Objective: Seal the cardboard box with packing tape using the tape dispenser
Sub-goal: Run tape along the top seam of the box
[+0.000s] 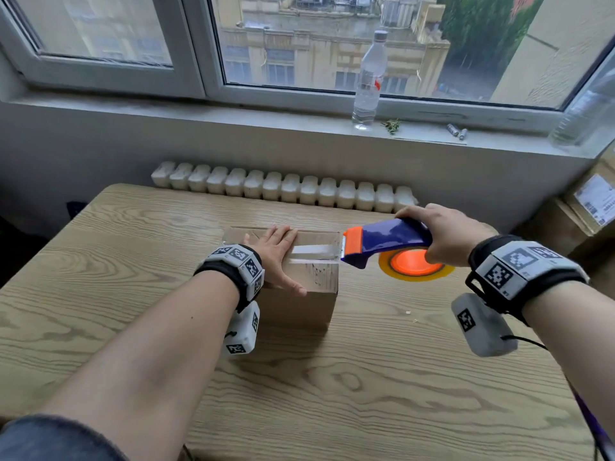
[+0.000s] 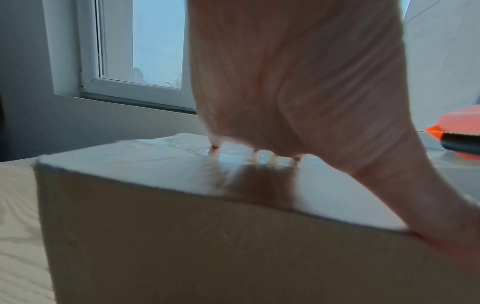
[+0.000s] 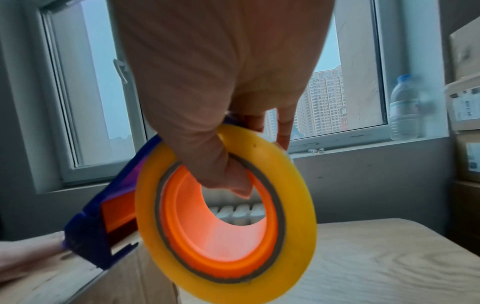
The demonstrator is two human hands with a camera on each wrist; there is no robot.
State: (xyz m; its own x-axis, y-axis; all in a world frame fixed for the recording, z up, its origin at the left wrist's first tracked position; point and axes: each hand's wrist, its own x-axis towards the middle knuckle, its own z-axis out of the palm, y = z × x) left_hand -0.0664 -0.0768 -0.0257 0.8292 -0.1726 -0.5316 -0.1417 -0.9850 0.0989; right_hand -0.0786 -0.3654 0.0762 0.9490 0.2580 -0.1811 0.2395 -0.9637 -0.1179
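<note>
Right hand point(image 1: 442, 236): curled round the tape dispenser point(image 1: 386, 242), fingers over the blue body, thumb hooked into the orange hub, as the right wrist view shows. Dispenser held level, its orange serrated nose at the right top edge of the cardboard box point(image 1: 309, 277). Hard plastic shell, judged stiff and light; best held across the body as here, clear of the toothed blade.

Tape roll point(image 3: 226, 207): yellow-tinted packing tape on the orange hub, fairly full. Judged to turn freely under pull; the film is thin, sticky and prone to curling on itself if left slack.

Left hand point(image 1: 276, 257): spread flat, palm down on the box top, fingers straight, thumb over the near edge. It presses rather than grips.

Strip of tape point(image 1: 314, 251): clear, lying along the top seam between left hand and dispenser nose; whether it is cut cannot be told.

Cardboard box: small, plain, flaps closed, standing on the wooden table point(image 1: 399, 377) near the middle. Judged light and likely to slide, hence the holding palm; walls stiff at the edges, softer mid-flap.

Beyond: radiator point(image 1: 283, 188), windowsill with plastic water bottle point(image 1: 369, 81).
</note>
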